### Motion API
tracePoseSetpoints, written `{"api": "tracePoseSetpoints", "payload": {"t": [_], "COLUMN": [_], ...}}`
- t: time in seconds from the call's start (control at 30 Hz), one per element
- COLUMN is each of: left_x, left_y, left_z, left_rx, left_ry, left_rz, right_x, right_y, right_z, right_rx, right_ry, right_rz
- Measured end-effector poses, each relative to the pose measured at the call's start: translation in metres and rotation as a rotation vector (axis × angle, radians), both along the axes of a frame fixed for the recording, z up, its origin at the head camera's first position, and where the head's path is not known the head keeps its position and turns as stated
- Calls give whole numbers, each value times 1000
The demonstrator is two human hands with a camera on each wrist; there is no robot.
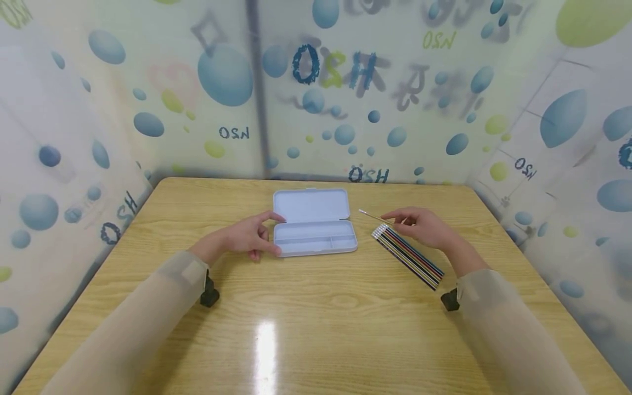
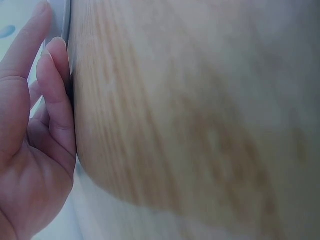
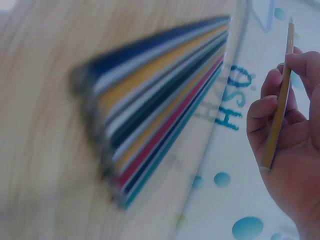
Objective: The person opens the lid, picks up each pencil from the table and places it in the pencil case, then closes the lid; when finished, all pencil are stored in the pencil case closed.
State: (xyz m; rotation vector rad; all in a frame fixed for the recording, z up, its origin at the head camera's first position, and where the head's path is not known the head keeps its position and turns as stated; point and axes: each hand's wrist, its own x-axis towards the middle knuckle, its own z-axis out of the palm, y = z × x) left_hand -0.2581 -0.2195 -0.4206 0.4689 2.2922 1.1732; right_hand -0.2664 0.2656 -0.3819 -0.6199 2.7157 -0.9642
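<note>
A pale blue pencil case lies with its lid folded back, its divided tray facing up. My left hand holds it at the left side, index finger near the hinge and thumb at the front corner; the left wrist view shows its other fingers curled beside the case edge. My right hand pinches a gold pencil between thumb and fingers, its white-tipped end pointing up-left toward the case in the head view. Just below that hand, a row of pencils in several colours lies side by side, slanting on the table.
The wood-grain table ends at patterned walls behind and on both sides. A small black device sits under the left wrist, another black device under the right.
</note>
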Motion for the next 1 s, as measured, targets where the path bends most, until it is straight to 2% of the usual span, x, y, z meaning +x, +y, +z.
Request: {"api": "tracePoseSetpoints", "payload": {"t": [0.3, 0.53, 0.8, 1.0], "left_x": [-1, -1, -2, -3], "left_y": [0, -1, -2, -1], "left_z": [-2, -3, -3, -5], "left_rx": [-4, 3, 5, 9], "left_ry": [2, -9, -12, -12], "left_rz": [5, 5, 9, 6], "right_x": [-5, -8, -12, -20], "right_y": [-34, -62, -95, -115], "right_z": [-2, 0, 4, -2], "right_rx": [-11, 20, 23, 3], "right_ry": [-12, 30, 31, 12], "right_rz": [47, 120, 162, 215]}}
